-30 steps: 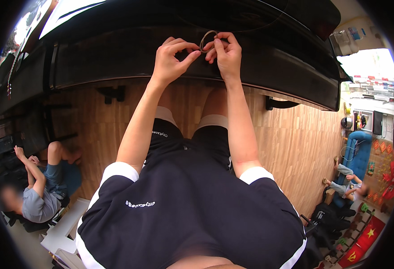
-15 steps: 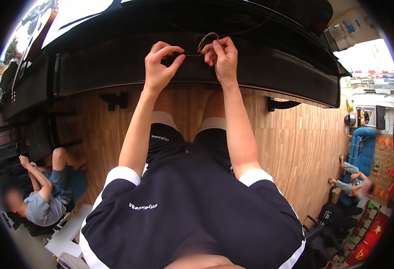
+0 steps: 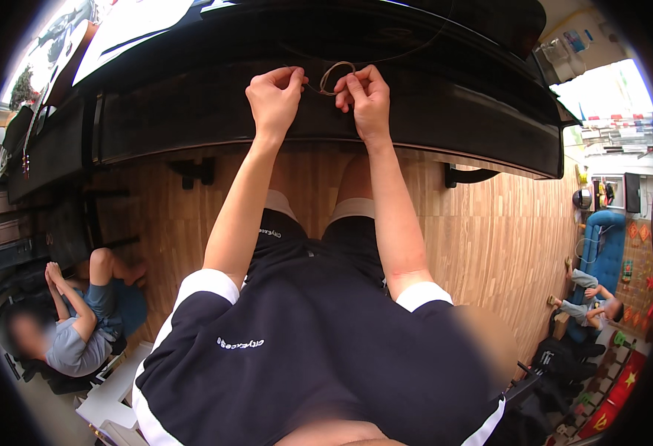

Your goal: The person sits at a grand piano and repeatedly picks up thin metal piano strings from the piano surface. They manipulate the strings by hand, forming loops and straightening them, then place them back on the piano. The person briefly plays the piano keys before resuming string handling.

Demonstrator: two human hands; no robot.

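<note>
Indoors, two bare hands work a coil (image 3: pixel 323 75) of thin cord at a black table (image 3: pixel 193 111). As seen from across the room, the right hand (image 3: pixel 369 108) grips the coil's side between thumb and fingers, the loop standing out toward the left hand (image 3: pixel 274 100). That one, just beside it, has thumb and fingertips pinched together on a strand leading off the coil. At left, a person in gray (image 3: pixel 81 346) sits with palms together; at far right, a second sitter (image 3: pixel 590 305) rests by a blue sofa (image 3: pixel 601 253).
</note>
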